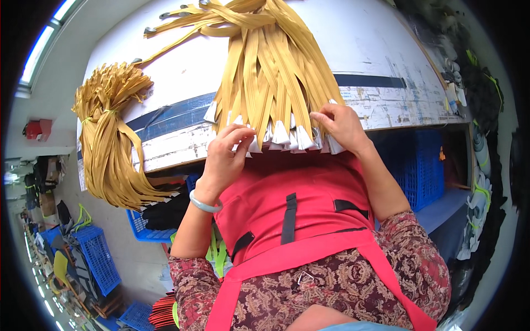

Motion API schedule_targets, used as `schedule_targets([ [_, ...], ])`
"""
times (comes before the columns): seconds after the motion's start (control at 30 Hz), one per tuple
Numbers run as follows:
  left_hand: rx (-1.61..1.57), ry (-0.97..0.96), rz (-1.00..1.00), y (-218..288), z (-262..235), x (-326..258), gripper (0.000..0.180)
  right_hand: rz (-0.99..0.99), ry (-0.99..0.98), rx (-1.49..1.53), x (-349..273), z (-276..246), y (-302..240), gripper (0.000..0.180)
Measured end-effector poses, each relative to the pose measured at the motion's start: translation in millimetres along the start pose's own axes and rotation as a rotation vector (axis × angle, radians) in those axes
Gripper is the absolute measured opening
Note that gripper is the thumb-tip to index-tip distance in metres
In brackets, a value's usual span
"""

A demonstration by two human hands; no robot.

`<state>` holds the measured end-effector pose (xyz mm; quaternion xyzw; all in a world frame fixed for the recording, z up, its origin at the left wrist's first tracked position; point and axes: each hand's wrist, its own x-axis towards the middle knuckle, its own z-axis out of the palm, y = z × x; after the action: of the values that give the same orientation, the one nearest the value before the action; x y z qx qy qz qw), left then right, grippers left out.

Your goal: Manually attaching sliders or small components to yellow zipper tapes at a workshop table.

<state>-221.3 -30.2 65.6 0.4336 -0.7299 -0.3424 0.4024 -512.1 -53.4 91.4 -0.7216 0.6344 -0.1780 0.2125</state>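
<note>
A thick bundle of mustard-yellow zipper strips (276,71) lies over the white table, with white tabs (280,135) at the ends hanging along its near edge. My left hand (225,157) is over the left side of these ends, thumb and forefinger curled together in a pinch. Whatever sits between those fingertips is too small to make out. On the right side, my right hand (345,128) has its fingers bent, with the tips closed on the edge of a yellow strip just above the tabs.
Left of me, a second bundle of yellow strips (113,138), tied near its top, droops over the table (182,66) edge. Blue crates (417,171) stand under the table, and another blue crate (98,256) stands on the floor at left. Dark fabric (480,83) piles up along the right.
</note>
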Motion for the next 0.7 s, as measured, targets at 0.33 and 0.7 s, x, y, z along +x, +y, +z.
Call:
schedule_targets([
  [0.33,0.047,-0.188,0.227,27.1,56.1,19.6,0.02,-0.132,0.004,0.291,-49.2,20.8,-8.4,0.027],
  [0.7,-0.349,-0.304,0.04,31.8,39.9,40.8,0.01,-0.141,-0.029,0.617,-41.9,-3.5,-11.7,0.02],
])
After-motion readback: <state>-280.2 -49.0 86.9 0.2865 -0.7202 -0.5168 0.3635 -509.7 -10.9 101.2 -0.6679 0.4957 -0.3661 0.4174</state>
